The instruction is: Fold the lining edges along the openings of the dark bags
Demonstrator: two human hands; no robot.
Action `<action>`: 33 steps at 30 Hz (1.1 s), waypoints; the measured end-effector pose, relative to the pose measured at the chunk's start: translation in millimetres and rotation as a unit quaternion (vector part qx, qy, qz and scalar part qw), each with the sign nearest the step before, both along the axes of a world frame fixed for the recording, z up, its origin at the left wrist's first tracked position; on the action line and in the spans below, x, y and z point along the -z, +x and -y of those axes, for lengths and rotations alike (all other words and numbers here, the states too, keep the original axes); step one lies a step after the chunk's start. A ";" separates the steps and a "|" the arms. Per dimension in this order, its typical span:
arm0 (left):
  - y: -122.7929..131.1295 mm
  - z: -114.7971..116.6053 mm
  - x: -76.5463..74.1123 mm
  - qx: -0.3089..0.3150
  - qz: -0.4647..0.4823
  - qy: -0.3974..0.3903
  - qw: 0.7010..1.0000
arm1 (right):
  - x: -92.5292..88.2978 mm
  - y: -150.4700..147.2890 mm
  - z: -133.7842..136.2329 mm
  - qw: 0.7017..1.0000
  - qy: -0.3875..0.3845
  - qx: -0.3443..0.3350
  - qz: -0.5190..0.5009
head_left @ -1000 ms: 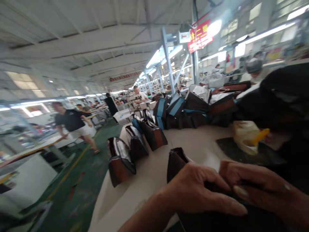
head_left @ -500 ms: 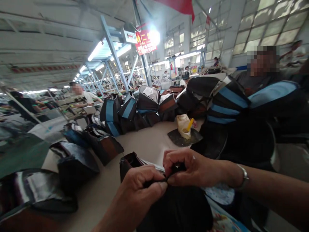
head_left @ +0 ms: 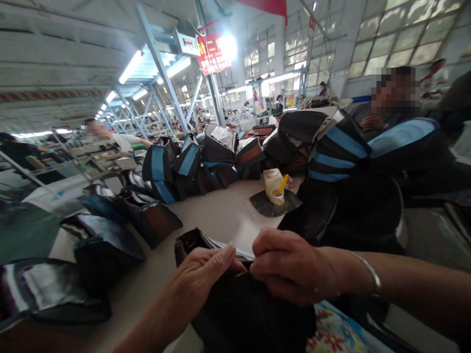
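Left hand (head_left: 198, 279) lies open against the black bag (head_left: 250, 314) at the near edge of the bench (head_left: 217, 211), right hand (head_left: 290, 267) closed, pinching its top edge; more bags (head_left: 158, 166) already stand lined up beyond.

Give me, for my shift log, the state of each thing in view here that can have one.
Left hand: fingers extended, resting at the black bag's rim.
Right hand: fingers curled, gripping that rim.
Black bag: held at the table edge, mouth open.
Pale sheet: sticking out of the bag's mouth.
Cream plastic container: standing on a dark mat, yellow handle tilted inside.
Blue-striped bags: piled up beyond the hands.
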State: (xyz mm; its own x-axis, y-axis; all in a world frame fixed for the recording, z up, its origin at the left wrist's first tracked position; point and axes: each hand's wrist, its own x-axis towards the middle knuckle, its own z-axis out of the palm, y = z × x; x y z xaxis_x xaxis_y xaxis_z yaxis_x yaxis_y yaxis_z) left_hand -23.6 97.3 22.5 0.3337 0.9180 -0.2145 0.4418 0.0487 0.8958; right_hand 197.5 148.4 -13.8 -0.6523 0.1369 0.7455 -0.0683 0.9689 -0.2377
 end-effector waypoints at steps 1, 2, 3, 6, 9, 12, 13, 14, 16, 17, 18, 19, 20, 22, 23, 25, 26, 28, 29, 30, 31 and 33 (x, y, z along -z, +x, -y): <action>-0.2 -1.5 0.8 0.021 -0.008 -0.031 0.999 | 0.0 1.6 0.4 0.999 0.034 0.006 0.019; 0.1 -2.5 1.8 0.045 -0.018 -0.055 0.997 | 0.4 2.8 0.7 0.998 0.057 0.012 0.037; 0.5 -3.0 2.8 0.068 -0.025 -0.065 0.995 | 1.3 3.8 1.2 0.996 0.069 0.016 0.054; 2.7 -1.2 4.1 0.104 -0.055 -0.055 0.992 | 3.6 6.0 4.1 0.993 0.072 0.002 0.090; 6.1 4.6 2.0 0.107 -0.091 -0.025 0.990 | -0.2 9.8 8.8 0.997 0.023 -0.046 0.053; 10.3 11.1 -0.2 0.114 -0.128 0.082 0.982 | -12.2 13.9 8.5 0.982 -0.180 -0.055 0.020; 11.5 12.8 0.0 0.118 -0.138 0.133 0.974 | -17.1 14.9 6.1 0.969 -0.238 -0.050 0.034; 12.4 14.2 0.8 0.122 -0.145 0.186 0.964 | -21.9 15.6 2.6 0.959 -0.273 -0.051 0.058; 13.9 16.1 3.2 0.128 -0.161 0.283 0.937 | -30.8 16.5 -6.5 0.947 -0.291 -0.078 0.111; 14.4 16.6 4.6 0.130 -0.172 0.322 0.922 | -34.6 16.8 -11.2 0.942 -0.289 -0.102 0.139; 14.9 17.0 5.6 0.132 -0.186 0.354 0.907 | -37.9 17.0 -15.4 0.936 -0.284 -0.124 0.167; 15.5 17.1 6.2 0.136 -0.202 0.378 0.893 | -40.8 17.1 -18.5 0.931 -0.278 -0.138 0.191; 16.2 17.0 6.3 0.139 -0.216 0.400 0.880 | -43.0 17.0 -20.4 0.928 -0.270 -0.144 0.213; 17.2 16.0 4.8 0.147 -0.232 0.438 0.856 | -46.2 15.8 -19.8 0.932 -0.240 -0.131 0.238; 17.3 14.9 3.2 0.150 -0.235 0.453 0.847 | -47.4 14.6 -17.7 0.939 -0.217 -0.115 0.241; 15.5 11.8 -1.7 0.154 -0.236 0.475 0.834 | -50.5 10.8 -11.7 0.958 -0.165 -0.069 0.224; 13.4 9.9 -5.0 0.150 -0.238 0.486 0.828 | -52.9 8.5 -9.0 0.966 -0.145 -0.046 0.209; 6.8 6.4 -13.0 0.132 -0.252 0.504 0.815 | -59.1 3.8 -6.4 0.976 -0.135 -0.019 0.167; 2.5 5.0 -17.2 0.125 -0.261 0.512 0.809 | -62.2 1.7 -7.3 0.978 -0.146 -0.025 0.150; -2.2 4.0 -21.2 0.121 -0.270 0.516 0.804 | -64.5 -0.1 -9.9 0.976 -0.164 -0.045 0.139; -7.3 3.4 -24.6 0.123 -0.279 0.514 0.802 | -65.4 -1.8 -14.0 0.970 -0.185 -0.077 0.137; -18.6 3.1 -28.1 0.136 -0.281 0.492 0.813 | -60.6 -5.3 -25.3 0.948 -0.236 -0.144 0.155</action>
State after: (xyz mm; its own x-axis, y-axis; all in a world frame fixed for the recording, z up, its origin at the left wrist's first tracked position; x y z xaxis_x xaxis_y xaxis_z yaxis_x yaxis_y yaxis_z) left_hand -42.2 94.2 50.6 0.6563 0.6459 0.3900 0.6690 -0.7371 0.0950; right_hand 192.2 173.8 46.8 -0.8908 0.1902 0.4127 -0.1711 0.7010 -0.6923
